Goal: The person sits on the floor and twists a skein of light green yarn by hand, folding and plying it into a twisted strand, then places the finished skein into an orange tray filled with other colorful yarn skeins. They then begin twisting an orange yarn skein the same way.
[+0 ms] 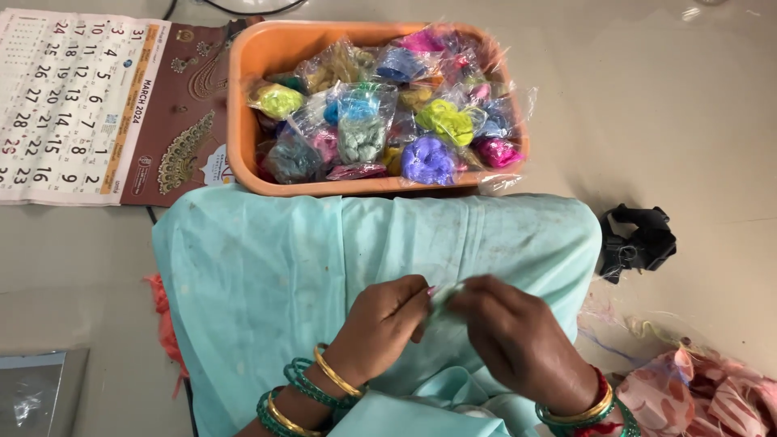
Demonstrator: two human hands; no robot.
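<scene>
My left hand (387,322) and my right hand (510,333) meet at the fingertips over a pale turquoise cloth (275,267) spread on a raised pad. Between the pinched fingers sits a small pale green piece (443,298), mostly hidden, so its kind is unclear. Green and gold bangles circle both wrists. Just beyond the cloth stands an orange plastic tub (243,121) packed with several small clear bags of coloured thread or beads in purple, lime, blue, pink and grey.
A wall calendar (73,105) lies flat on the floor at the far left. A crumpled black cloth (639,243) rests to the right of the pad. Pink patterned fabric (704,396) is at the lower right, and a clear plastic sheet (36,396) at the lower left.
</scene>
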